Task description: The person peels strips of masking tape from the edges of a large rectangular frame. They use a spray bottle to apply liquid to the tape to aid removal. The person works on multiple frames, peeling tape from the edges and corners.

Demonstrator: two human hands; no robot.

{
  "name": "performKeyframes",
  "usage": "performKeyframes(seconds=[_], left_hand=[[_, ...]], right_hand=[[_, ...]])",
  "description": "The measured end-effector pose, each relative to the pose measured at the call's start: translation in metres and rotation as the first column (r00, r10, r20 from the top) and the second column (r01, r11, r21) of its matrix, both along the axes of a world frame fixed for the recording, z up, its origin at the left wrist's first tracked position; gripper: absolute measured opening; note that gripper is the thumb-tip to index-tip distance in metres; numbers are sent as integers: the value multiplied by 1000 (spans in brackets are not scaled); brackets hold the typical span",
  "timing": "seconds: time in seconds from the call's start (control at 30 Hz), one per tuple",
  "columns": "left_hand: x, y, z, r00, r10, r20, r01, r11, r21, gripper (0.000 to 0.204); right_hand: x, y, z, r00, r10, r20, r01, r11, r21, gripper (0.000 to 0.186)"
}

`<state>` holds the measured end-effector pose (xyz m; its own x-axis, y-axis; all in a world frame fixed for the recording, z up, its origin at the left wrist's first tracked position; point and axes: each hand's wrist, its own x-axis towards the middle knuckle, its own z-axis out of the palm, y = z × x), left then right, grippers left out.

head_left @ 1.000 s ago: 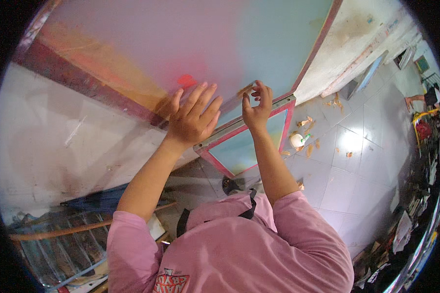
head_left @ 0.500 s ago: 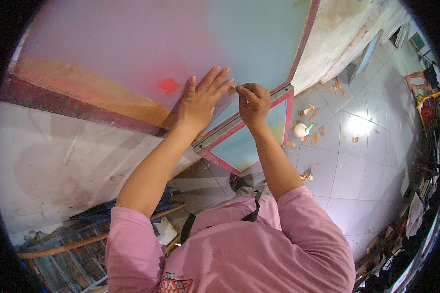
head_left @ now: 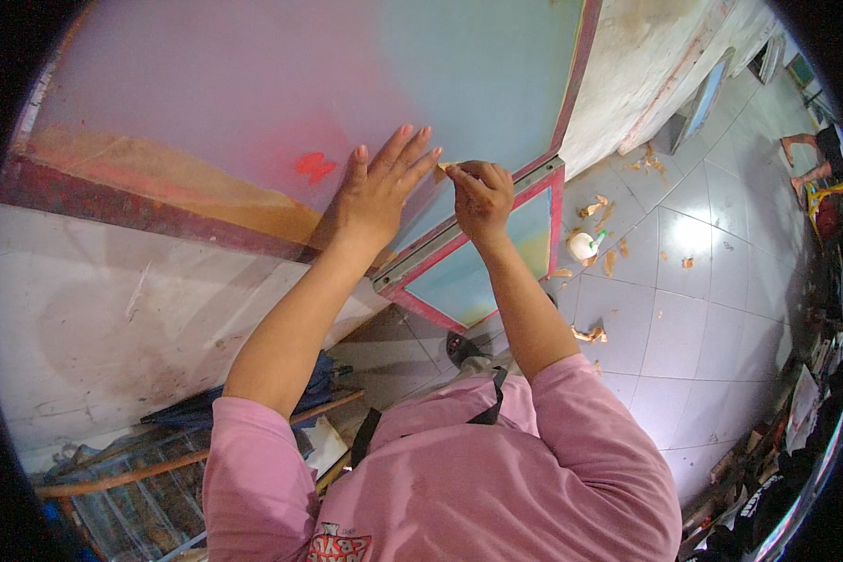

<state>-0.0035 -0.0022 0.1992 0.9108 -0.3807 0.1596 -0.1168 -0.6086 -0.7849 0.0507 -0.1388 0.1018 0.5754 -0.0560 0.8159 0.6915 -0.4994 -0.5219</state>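
Observation:
A large framed mesh screen [head_left: 281, 66], tinted pink and blue with a maroon edge, fills the upper left. My left hand [head_left: 373, 192] lies on it with fingers spread, to the right of a bright red smear [head_left: 315, 168]. Just right of those fingertips, my right hand [head_left: 482, 199] pinches a small piece of brown tape [head_left: 442, 172] at the screen's surface. Most of the tape is hidden by the fingers. Below the right hand, a smaller panel with a red border [head_left: 482, 272] sits behind a grey metal strip [head_left: 407, 267].
Crumpled brown tape scraps [head_left: 591, 334] litter the tiled floor on the right, around a white bottle with a green top [head_left: 583, 245]. Another person's legs [head_left: 801, 164] show at far right. A curved wooden rail [head_left: 197, 457] runs across the lower left, beside a stained white wall [head_left: 112, 300].
The right hand has shifted slightly, and more of the brown tape shows at its fingertips. The left hand stays spread on the screen. The other person's legs have moved a little.

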Motion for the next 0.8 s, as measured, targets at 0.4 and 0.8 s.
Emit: performKeyframes(seconds=[0.4,0.8], left_hand=[[1,-4,-2,1000,11,17,-12,1000,29,67],[6,-3,-14,998,-57,3,56,997,60,80]], right_hand=[[-13,2,13,839,142,-526,250,758,603,19],[-14,16,30,234,886,-401,184,365,913,22]])
